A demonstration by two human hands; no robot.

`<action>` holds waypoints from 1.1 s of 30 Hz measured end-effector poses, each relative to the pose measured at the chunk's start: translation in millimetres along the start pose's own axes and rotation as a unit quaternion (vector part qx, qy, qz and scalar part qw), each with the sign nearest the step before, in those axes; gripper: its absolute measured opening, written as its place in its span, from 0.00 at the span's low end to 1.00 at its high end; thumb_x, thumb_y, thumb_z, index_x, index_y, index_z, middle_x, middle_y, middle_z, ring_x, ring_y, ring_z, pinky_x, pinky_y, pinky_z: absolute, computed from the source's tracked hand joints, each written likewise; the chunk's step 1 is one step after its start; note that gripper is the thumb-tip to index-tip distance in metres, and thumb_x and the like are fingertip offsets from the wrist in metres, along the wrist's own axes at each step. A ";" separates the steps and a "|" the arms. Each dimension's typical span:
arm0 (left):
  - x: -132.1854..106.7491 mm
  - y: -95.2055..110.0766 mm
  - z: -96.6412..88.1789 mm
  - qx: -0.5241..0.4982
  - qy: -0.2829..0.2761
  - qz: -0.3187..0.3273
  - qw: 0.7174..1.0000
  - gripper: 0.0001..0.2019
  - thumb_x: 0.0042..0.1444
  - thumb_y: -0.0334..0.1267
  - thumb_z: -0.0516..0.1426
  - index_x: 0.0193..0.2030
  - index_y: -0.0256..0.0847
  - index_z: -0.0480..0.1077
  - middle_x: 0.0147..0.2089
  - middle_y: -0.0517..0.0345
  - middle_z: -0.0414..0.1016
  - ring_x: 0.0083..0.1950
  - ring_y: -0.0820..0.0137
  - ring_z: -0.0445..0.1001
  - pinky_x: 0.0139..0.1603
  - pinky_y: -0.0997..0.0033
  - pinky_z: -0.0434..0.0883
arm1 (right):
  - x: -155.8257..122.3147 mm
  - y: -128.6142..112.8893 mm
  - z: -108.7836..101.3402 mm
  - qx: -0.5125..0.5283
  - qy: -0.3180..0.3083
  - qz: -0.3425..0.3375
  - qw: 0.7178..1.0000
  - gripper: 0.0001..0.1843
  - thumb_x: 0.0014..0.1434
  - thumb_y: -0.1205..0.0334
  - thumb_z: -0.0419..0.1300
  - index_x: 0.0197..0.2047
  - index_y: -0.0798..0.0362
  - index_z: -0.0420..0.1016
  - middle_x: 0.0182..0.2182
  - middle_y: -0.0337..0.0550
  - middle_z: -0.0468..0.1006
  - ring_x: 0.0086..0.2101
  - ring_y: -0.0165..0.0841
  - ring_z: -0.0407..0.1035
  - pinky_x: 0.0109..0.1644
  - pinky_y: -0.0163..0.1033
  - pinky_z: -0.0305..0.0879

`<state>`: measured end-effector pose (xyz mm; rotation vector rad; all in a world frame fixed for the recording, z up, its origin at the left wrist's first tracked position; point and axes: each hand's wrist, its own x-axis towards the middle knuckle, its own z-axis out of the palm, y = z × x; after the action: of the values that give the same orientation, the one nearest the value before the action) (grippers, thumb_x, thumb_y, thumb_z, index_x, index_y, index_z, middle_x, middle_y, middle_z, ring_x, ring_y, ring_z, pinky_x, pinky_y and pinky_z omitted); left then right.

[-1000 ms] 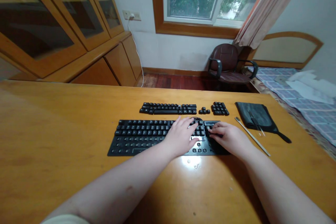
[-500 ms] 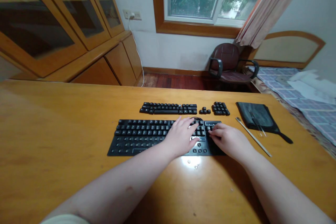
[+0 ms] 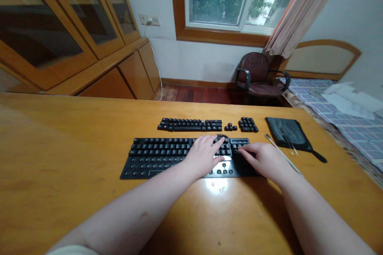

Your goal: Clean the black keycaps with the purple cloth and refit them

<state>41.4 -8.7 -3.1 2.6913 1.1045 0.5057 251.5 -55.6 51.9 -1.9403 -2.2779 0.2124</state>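
A black keyboard [image 3: 155, 159] lies on the desk, with keycaps on its upper rows and bare switches along its lower rows. My left hand [image 3: 201, 155] is spread flat over its right-middle part, fingers apart, covering some keys. At the number pad, the fingers of my right hand [image 3: 263, 157] are pinched together on a small dark keycap [image 3: 235, 148], mostly hidden by the fingertips. Behind the keyboard, loose black keycaps stand in groups: a long block [image 3: 190, 124], a small arrow cluster [image 3: 230, 127] and a number-pad block [image 3: 248, 124].
Right of the keyboard, a thin brush [image 3: 283, 153] lies beside a black mesh pouch [image 3: 289, 132] with a wire tool [image 3: 289, 142] on it. Small clear bits [image 3: 222, 189] lie on the wooden desk [image 3: 74, 135] in front. Beyond are a chair [image 3: 254, 71] and a bed.
The whole view has shifted slightly. My left hand stays spread on the keyboard; my right hand's fingertips remain pinched at the number pad, with its fingers slightly straighter.
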 end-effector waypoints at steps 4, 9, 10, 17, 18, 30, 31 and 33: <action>0.9 -3.2 -0.7 -0.012 0.013 -0.031 0.999 0.27 0.57 0.49 0.53 0.60 0.39 0.57 0.54 0.49 0.67 0.55 0.59 0.64 0.57 0.58 0.59 | 13.2 15.9 -17.8 -0.025 0.056 0.114 0.992 0.18 0.58 0.49 0.51 0.36 0.48 0.79 0.24 0.43 0.80 0.26 0.37 0.73 0.27 0.36 0.63; 1.5 -3.7 -0.5 -0.003 0.015 -0.043 0.999 0.25 0.56 0.49 0.53 0.58 0.39 0.59 0.52 0.50 0.69 0.53 0.59 0.65 0.55 0.57 0.60 | 61.5 56.0 -23.0 -0.055 0.002 0.202 0.978 0.18 0.54 0.49 0.55 0.40 0.51 0.79 0.26 0.48 0.80 0.29 0.40 0.73 0.28 0.37 0.61; 1.5 -3.2 -0.5 -0.001 0.015 -0.042 0.999 0.25 0.56 0.49 0.53 0.57 0.39 0.59 0.52 0.50 0.69 0.53 0.59 0.65 0.55 0.57 0.60 | 73.8 63.1 -21.4 -0.060 -0.012 0.215 0.975 0.18 0.53 0.50 0.56 0.40 0.51 0.78 0.28 0.48 0.80 0.30 0.41 0.73 0.30 0.37 0.62; 1.8 -1.9 -1.3 0.000 0.021 -0.040 0.999 0.25 0.56 0.48 0.54 0.57 0.38 0.59 0.50 0.50 0.69 0.52 0.59 0.65 0.54 0.58 0.60 | 145.3 83.1 -2.3 -0.097 -0.093 0.234 0.963 0.18 0.52 0.51 0.58 0.34 0.57 0.80 0.34 0.56 0.79 0.36 0.43 0.73 0.37 0.40 0.64; 1.8 -2.0 -1.5 -0.001 0.021 -0.039 0.999 0.25 0.56 0.48 0.54 0.57 0.38 0.59 0.51 0.50 0.69 0.52 0.59 0.65 0.54 0.58 0.61 | 151.5 83.6 0.2 -0.103 -0.093 0.237 0.962 0.19 0.51 0.51 0.58 0.34 0.59 0.79 0.34 0.57 0.79 0.37 0.44 0.73 0.37 0.40 0.65; 1.4 -2.1 -4.0 -0.003 0.011 -0.040 0.999 0.25 0.57 0.49 0.52 0.58 0.40 0.58 0.51 0.49 0.69 0.52 0.60 0.65 0.54 0.58 0.61 | 169.3 85.7 15.3 -0.102 -0.108 0.278 0.949 0.23 0.41 0.48 0.65 0.35 0.59 0.79 0.35 0.59 0.78 0.37 0.46 0.73 0.35 0.42 0.68; 1.4 -2.1 -4.4 -0.002 0.009 -0.039 0.999 0.25 0.57 0.49 0.52 0.58 0.40 0.58 0.51 0.49 0.69 0.52 0.60 0.65 0.54 0.58 0.61 | 169.4 85.3 16.0 -0.103 -0.105 0.276 0.950 0.22 0.42 0.49 0.65 0.34 0.59 0.79 0.35 0.59 0.78 0.37 0.46 0.73 0.35 0.41 0.68; 1.3 -2.1 -4.7 0.000 0.007 -0.039 0.999 0.25 0.57 0.49 0.52 0.58 0.39 0.58 0.52 0.49 0.68 0.52 0.60 0.65 0.53 0.58 0.61 | 169.6 84.8 17.1 -0.102 -0.104 0.283 0.948 0.20 0.41 0.50 0.66 0.33 0.58 0.79 0.34 0.59 0.78 0.37 0.46 0.73 0.35 0.41 0.68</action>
<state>39.2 -6.0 1.0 2.6367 1.2065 0.5129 303.4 124.9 21.1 -2.7686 -1.8439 0.2578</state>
